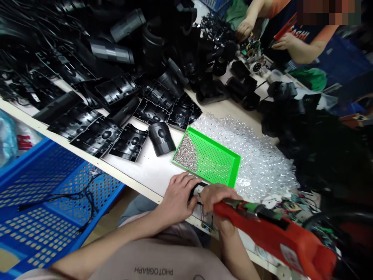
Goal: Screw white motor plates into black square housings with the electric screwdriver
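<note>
My left hand rests at the table's near edge, fingers curled over a small black part that is mostly hidden. My right hand is wrapped round the front of a red and green electric screwdriver, whose tip points down at the same part. Thin wires and a small circuit board hang just below my hands. Directly behind them lies a green perforated tray with a heap of tiny silver screws in its left corner.
Black plastic shells and tubes cover the table's left and back. Clear plastic beads spread to the right of the tray. A blue crate sits below left. Another person's hands work at the far end.
</note>
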Demonstrator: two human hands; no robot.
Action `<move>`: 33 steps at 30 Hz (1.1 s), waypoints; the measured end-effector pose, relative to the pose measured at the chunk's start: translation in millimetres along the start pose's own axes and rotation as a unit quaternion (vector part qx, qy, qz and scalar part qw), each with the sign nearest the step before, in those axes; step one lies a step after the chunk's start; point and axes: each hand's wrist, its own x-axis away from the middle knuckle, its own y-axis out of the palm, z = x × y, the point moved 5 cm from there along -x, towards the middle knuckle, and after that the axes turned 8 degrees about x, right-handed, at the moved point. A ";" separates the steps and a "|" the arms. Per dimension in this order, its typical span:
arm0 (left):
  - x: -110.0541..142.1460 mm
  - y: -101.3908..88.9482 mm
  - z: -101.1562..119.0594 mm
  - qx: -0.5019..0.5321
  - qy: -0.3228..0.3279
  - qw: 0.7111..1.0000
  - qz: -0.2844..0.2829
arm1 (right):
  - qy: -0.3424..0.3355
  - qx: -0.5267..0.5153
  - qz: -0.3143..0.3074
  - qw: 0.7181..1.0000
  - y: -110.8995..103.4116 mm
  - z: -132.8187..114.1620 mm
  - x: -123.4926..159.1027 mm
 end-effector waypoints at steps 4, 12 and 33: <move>-1.6 -2.3 -0.9 -0.016 -0.006 1.000 -0.014 | -0.013 0.015 0.079 0.997 -24.7 -24.5 -1.9; -6.1 -4.2 -13.4 -0.051 0.044 0.995 -0.078 | 0.122 0.480 0.011 0.869 -17.1 -2.3 37.8; -3.9 -17.2 3.4 -0.035 0.025 0.995 -0.089 | 0.189 -0.013 0.228 0.955 -68.1 17.9 49.1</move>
